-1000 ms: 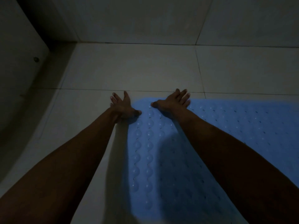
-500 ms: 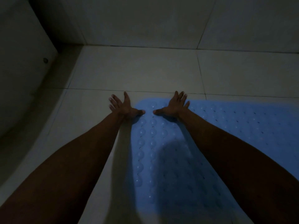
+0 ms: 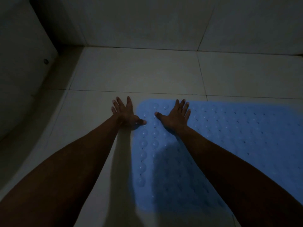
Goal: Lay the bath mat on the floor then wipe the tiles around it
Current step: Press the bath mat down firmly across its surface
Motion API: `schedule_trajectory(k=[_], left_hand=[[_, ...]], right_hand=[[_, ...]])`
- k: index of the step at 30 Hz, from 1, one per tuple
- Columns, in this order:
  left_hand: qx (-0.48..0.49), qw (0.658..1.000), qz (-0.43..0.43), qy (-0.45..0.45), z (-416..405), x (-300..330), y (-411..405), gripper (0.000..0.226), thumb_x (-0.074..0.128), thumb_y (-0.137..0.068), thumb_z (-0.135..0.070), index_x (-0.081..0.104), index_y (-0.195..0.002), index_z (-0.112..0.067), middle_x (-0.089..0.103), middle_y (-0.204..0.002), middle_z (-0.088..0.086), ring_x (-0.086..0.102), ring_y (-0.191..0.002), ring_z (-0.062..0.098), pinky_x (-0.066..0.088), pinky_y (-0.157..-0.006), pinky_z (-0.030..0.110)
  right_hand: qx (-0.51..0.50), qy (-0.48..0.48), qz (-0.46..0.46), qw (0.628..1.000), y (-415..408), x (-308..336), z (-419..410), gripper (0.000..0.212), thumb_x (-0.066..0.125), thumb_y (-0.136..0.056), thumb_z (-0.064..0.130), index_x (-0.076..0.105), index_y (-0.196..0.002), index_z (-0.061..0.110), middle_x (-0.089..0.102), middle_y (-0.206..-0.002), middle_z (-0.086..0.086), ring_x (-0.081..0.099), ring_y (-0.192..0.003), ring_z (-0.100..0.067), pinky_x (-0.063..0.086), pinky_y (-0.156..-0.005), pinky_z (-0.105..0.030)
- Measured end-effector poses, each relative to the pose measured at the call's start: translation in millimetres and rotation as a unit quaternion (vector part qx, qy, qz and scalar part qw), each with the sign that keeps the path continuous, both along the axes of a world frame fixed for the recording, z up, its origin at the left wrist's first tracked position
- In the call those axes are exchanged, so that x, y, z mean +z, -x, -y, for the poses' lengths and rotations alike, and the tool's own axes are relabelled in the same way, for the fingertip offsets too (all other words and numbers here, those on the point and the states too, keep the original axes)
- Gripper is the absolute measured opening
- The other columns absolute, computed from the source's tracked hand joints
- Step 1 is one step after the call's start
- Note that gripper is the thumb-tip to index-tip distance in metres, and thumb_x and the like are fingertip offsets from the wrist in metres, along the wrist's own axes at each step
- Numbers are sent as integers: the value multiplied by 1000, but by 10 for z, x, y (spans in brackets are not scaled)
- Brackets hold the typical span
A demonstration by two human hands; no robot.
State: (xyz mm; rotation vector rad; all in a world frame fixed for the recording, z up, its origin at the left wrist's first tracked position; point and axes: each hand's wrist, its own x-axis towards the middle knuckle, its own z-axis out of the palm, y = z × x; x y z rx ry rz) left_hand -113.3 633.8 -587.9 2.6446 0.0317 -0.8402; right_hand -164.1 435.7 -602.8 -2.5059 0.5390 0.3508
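Now the mat (image 3: 229, 136) lies flat on the floor (image 3: 139, 71), blue and studded with rows of round bumps, and I take it as my landmark. Its rounded far-left corner sits just short of a grout line (image 3: 98, 91) that runs across the tiles beyond it, and its right side runs out of view. Both my arms reach forward over its near part. My right hand (image 3: 176, 116) rests palm down on the mat near that far-left corner, fingers straight and spread a little, thumb stretched out to the left toward my other hand. My left hand (image 3: 125, 113) lies just off the mat's left edge, palm down on the bare tile, fingers straight and fanned apart; only its thumb (image 3: 141, 122) reaches onto the mat, the tip touching the first row of bumps. Neither hand curls round anything. Shadows of my arms fall across the mat's near half and the tile to its left. Beyond the mat, the floor meets a tiled wall (image 3: 147, 22), and well to the mat's left stands a pale curved fixture (image 3: 19, 63) with a small round fitting (image 3: 46, 61) on its side; the dim light hides what it is.
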Motion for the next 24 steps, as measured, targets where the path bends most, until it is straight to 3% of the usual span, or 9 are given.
schedule_trajectory(k=[5, 8, 12, 17, 20, 24], left_hand=[[16, 1000, 1, 1, 11, 6, 52, 140, 78, -59, -65, -21, -148, -23, -35, -149, 22, -33, -136, 41, -14, -112, 55], [15, 1000, 11, 4, 6, 18, 87, 136, 75, -61, -67, -20, -149, -22, -34, -150, 22, -30, -138, 41, -12, -113, 54], [-23, 1000, 11, 12, -87, 12, 173, 141, 71, -56, -75, -21, -149, -23, -34, -150, 20, -31, -138, 38, -12, -114, 53], [-50, 999, 7, -16, -115, 16, 300, 151, 76, -46, -76, -25, -147, -24, -37, -149, 18, -34, -137, 36, -15, -112, 52], [-42, 999, -4, -13, -108, 52, 337, 150, 77, -49, -72, -26, -146, -26, -38, -148, 18, -34, -137, 36, -16, -112, 52], [-24, 999, -15, -25, -88, 111, 324, 152, 81, -49, -68, -28, -145, -24, -38, -147, 22, -34, -136, 40, -14, -112, 54]], right_hand=[[64, -15, -76, 995, -42, 122, 61, 146, 72, -64, 73, -24, -150, 6, -36, -154, -16, -35, -141, -33, -21, -113, -51], [67, -2, -78, 995, -6, 157, 38, 143, 71, -67, 72, -24, -150, 6, -35, -154, -19, -34, -141, -35, -21, -112, -53], [17, 16, 15, 1000, 175, 40, -129, 126, 66, -75, 69, -16, -153, 13, -30, -157, -17, -30, -143, -35, -21, -111, -56], [-32, 21, 95, 995, 375, -91, -203, 108, 57, -81, 71, 5, -156, 14, -14, -162, -13, -20, -148, -26, -17, -117, -48], [-13, 0, 80, 997, 398, -86, -180, 110, 56, -81, 72, 1, -156, 14, -18, -162, -11, -22, -148, -24, -17, -118, -44], [77, -22, -12, 997, 386, 0, -28, 132, 69, -70, 71, -15, -154, 14, -31, -157, -11, -31, -144, -27, -19, -115, -43]])
